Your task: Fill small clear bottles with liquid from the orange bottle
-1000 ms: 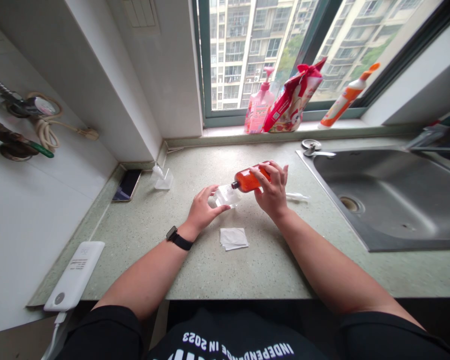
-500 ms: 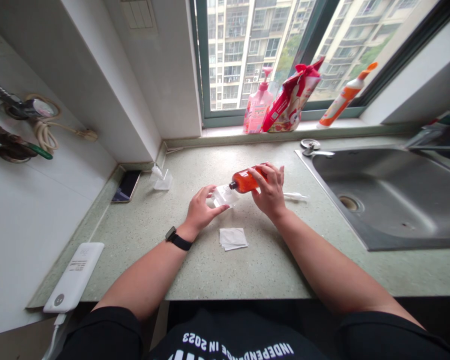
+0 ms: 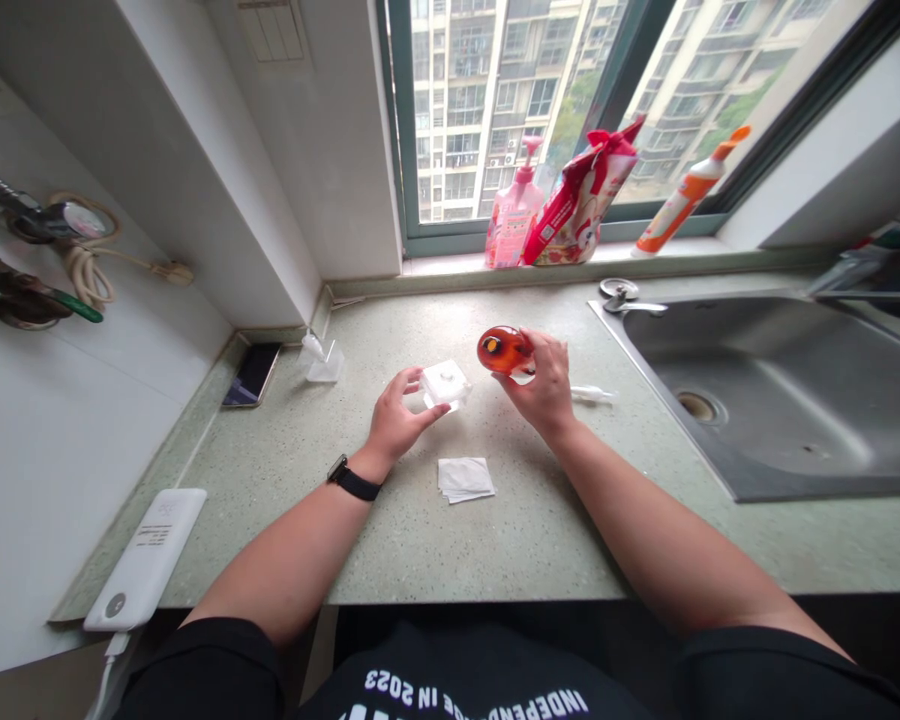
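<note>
My left hand (image 3: 403, 418) has its thumb and fingers around the near-left sides of a small clear-and-white square container (image 3: 446, 380), which sits on the counter with a small round opening in its top. Just to the right, my right hand (image 3: 541, 385) grips an amber bottle (image 3: 497, 350) above the counter. The bottle is uncapped and its dark-rimmed mouth faces me. A folded stack of white tissue or wipes (image 3: 466, 479) lies nearer to me, below the two hands. Behind my right hand lies a slim white-and-clear item (image 3: 594, 395) that I cannot make out.
A clear square piece with a white nozzle-like part (image 3: 322, 358) stands back left, beside a phone (image 3: 253, 374). A white power bank (image 3: 147, 558) with a cable lies at the left edge. At right is a steel sink (image 3: 780, 395); a pink pump bottle (image 3: 513, 225) stands on the sill.
My right hand has turned the amber bottle from sideways over the container to roughly upright, its mouth moving right and away from the container. My left hand stays at the container.
</note>
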Demonstrator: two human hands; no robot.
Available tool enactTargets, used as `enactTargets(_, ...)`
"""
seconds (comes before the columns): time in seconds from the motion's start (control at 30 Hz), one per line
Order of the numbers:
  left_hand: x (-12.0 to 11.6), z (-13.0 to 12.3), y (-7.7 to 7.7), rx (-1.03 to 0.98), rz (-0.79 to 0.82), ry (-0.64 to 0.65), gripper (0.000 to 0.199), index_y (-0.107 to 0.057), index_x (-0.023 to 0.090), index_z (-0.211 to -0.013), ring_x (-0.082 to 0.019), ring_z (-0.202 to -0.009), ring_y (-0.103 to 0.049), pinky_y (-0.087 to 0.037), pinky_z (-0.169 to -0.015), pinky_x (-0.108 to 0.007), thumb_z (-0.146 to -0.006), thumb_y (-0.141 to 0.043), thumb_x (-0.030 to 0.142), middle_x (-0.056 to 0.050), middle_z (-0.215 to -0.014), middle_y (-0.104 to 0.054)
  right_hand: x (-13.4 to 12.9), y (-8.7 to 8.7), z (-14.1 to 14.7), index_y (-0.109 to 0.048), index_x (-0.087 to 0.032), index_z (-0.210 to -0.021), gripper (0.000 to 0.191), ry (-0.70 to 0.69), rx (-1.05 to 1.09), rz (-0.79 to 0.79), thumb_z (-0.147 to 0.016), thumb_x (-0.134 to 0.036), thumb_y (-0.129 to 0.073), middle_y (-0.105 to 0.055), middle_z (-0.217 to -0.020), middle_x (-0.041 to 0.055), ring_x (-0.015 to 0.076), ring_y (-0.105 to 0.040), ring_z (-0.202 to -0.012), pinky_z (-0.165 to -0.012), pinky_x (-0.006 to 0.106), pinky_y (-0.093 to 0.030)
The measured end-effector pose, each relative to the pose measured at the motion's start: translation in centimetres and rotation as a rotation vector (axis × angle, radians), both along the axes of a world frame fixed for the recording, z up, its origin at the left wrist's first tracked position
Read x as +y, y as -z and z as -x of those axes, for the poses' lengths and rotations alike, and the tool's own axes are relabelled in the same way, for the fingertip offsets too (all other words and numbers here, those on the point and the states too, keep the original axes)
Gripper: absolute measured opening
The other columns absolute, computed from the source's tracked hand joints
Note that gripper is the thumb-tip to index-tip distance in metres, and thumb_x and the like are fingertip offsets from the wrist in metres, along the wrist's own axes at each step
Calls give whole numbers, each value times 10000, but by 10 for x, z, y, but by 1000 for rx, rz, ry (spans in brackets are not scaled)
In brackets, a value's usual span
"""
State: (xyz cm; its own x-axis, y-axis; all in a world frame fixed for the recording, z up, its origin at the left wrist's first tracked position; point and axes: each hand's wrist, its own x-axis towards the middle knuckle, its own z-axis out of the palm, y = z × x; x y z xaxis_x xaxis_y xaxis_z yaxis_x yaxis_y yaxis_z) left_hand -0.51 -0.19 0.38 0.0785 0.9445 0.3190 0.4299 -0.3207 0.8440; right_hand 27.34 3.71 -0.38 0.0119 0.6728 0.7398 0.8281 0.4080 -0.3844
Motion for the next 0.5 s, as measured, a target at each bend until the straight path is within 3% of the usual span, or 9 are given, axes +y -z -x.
enactTargets(0.23,1,3,0,-19,71,-7,693,-586,242,-1377,-347,-1248,-725,-598,-1045,-515,-801,-922,430,-141,-1419,-686,7,11,-7,-521,-199,-1453,843,19,77,124,-854,-762,-705,-661,-1410,208,412,-598,-1321,-1250,711,-302)
enactTargets(0.5,3,4,1,-32,121,4,660,-589,242,-1347,-354,-1243,-735,-597,-1056,-529,-797,-904,427,-145,-1404,-694,13,15,-8,-562,-202,-1427,831,43,63,262,-803,-708,-775,-676,-1411,211,423,-562,-1372,-1265,757,-230)
